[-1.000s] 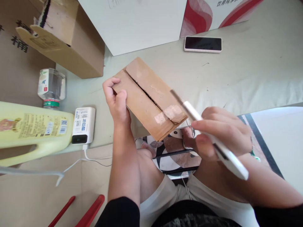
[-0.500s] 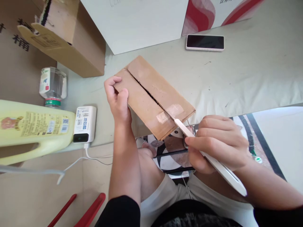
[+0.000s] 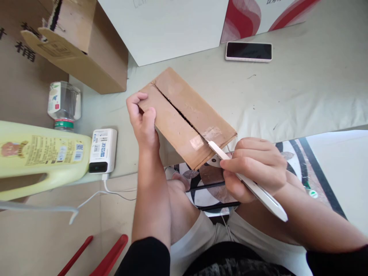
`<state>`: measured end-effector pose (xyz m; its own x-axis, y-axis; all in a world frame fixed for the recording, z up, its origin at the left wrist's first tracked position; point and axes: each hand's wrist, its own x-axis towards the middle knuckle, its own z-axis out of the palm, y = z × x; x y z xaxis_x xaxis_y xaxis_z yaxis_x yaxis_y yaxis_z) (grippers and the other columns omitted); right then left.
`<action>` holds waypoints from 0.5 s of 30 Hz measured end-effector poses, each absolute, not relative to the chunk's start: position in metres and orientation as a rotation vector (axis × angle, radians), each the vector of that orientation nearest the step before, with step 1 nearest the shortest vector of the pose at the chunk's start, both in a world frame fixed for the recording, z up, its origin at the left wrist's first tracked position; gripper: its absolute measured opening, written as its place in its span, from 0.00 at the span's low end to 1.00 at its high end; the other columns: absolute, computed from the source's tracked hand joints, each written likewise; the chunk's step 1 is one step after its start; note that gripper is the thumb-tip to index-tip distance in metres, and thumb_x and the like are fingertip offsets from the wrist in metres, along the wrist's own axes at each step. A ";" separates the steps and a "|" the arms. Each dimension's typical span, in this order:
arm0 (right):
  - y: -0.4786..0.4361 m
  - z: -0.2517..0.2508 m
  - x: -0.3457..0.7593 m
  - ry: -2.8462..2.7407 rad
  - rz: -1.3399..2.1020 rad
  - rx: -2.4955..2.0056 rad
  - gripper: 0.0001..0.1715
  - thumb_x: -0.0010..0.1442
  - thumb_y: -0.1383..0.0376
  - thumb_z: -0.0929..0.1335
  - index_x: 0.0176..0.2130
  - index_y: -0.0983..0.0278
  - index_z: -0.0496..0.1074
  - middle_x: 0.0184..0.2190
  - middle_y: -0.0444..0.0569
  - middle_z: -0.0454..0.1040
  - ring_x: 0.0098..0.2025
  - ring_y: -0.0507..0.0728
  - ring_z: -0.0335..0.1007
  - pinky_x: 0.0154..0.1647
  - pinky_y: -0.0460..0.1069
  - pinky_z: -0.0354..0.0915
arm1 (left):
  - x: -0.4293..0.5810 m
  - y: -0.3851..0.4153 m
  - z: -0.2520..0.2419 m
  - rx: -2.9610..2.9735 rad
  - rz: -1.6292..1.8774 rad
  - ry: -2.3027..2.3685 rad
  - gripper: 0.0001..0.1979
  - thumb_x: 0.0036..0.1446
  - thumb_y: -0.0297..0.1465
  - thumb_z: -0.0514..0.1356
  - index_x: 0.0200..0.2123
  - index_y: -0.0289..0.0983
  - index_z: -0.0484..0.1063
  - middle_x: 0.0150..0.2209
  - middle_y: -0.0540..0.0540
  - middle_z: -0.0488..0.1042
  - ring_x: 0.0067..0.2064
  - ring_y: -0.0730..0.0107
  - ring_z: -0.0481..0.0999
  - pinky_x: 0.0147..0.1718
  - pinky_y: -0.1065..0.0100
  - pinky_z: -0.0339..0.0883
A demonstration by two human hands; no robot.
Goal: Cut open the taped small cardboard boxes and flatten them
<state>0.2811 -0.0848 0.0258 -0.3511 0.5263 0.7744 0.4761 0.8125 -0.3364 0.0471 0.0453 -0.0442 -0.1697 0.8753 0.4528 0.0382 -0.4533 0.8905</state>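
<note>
A small brown cardboard box (image 3: pixel 178 119) is tilted over the table's front edge. My left hand (image 3: pixel 143 120) grips its left corner, thumb on top and fingers wrapped around the edge. A dark slit runs along the seam of the top face, with a strip of clear tape (image 3: pixel 198 142) across its near end. In my right hand (image 3: pixel 255 168) is a slim white utility knife (image 3: pixel 266 199), fingers closed around its middle. The knife's tip meets the seam at the tape; its blade cannot be made out.
On the table (image 3: pixel 301 80) lie a phone (image 3: pixel 248 51) and a white cabled device (image 3: pixel 102 151). A yellow jug (image 3: pixel 43 153), a clear bottle (image 3: pixel 64 103), an open carton (image 3: pixel 97 53) and a white box (image 3: pixel 172 27) stand around. Red handles (image 3: pixel 110 255) show at lower left.
My right hand and the knife have moved slightly left and up, the tip shifting along the seam through the tape. The left hand and box have hardly moved.
</note>
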 end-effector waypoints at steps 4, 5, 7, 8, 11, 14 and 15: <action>-0.084 0.026 0.281 -1.981 0.143 -0.745 0.13 0.48 0.77 0.65 0.31 0.59 0.65 0.17 0.39 0.63 0.18 0.51 0.52 0.19 0.49 0.52 | 0.048 0.044 -0.043 1.444 1.693 1.058 0.24 0.52 0.50 0.67 0.44 0.44 0.66 0.40 0.47 0.66 0.42 0.63 0.71 0.42 0.62 0.67; -0.084 0.027 0.281 -1.968 0.171 -0.763 0.14 0.47 0.77 0.64 0.31 0.59 0.65 0.17 0.39 0.63 0.18 0.51 0.52 0.19 0.49 0.53 | 0.049 0.044 -0.043 1.439 1.696 1.053 0.23 0.51 0.50 0.67 0.44 0.44 0.66 0.40 0.47 0.66 0.42 0.63 0.71 0.42 0.62 0.67; -0.085 0.028 0.280 -1.936 0.228 -0.786 0.14 0.47 0.77 0.64 0.31 0.59 0.66 0.18 0.40 0.63 0.18 0.50 0.53 0.19 0.48 0.54 | 0.049 0.043 -0.042 1.432 1.700 1.058 0.23 0.52 0.50 0.66 0.44 0.44 0.66 0.40 0.47 0.66 0.43 0.63 0.71 0.42 0.62 0.67; -0.085 0.028 0.280 -1.921 0.255 -0.795 0.13 0.47 0.77 0.64 0.31 0.59 0.66 0.18 0.40 0.63 0.18 0.50 0.54 0.19 0.48 0.54 | 0.049 0.043 -0.041 1.430 1.697 1.067 0.23 0.52 0.50 0.66 0.43 0.44 0.65 0.41 0.47 0.66 0.43 0.63 0.71 0.43 0.62 0.67; -0.085 0.025 0.278 -1.843 0.342 -0.828 0.12 0.48 0.77 0.64 0.31 0.61 0.67 0.18 0.40 0.64 0.18 0.49 0.56 0.19 0.47 0.55 | 0.050 0.043 -0.041 1.431 1.688 1.097 0.22 0.52 0.50 0.65 0.43 0.44 0.65 0.41 0.47 0.66 0.44 0.62 0.71 0.43 0.61 0.68; -0.085 0.020 0.274 -1.649 0.440 -0.855 0.09 0.49 0.75 0.64 0.30 0.61 0.68 0.18 0.39 0.64 0.16 0.48 0.56 0.18 0.46 0.54 | 0.051 0.042 -0.040 1.422 1.696 1.099 0.22 0.52 0.49 0.65 0.43 0.44 0.66 0.40 0.47 0.66 0.43 0.62 0.72 0.43 0.61 0.68; -0.085 0.019 0.274 -1.593 0.474 -0.865 0.08 0.49 0.74 0.64 0.30 0.61 0.68 0.17 0.39 0.64 0.16 0.47 0.57 0.17 0.45 0.54 | 0.051 0.042 -0.039 1.418 1.697 1.097 0.22 0.52 0.49 0.65 0.43 0.44 0.66 0.40 0.47 0.66 0.43 0.62 0.72 0.43 0.61 0.68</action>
<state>0.2739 -0.0852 0.0192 -0.0211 0.7509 0.6601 0.2681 0.6403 -0.7198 0.0510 0.0416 -0.0394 -0.1936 0.8835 0.4267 0.0265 -0.4300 0.9024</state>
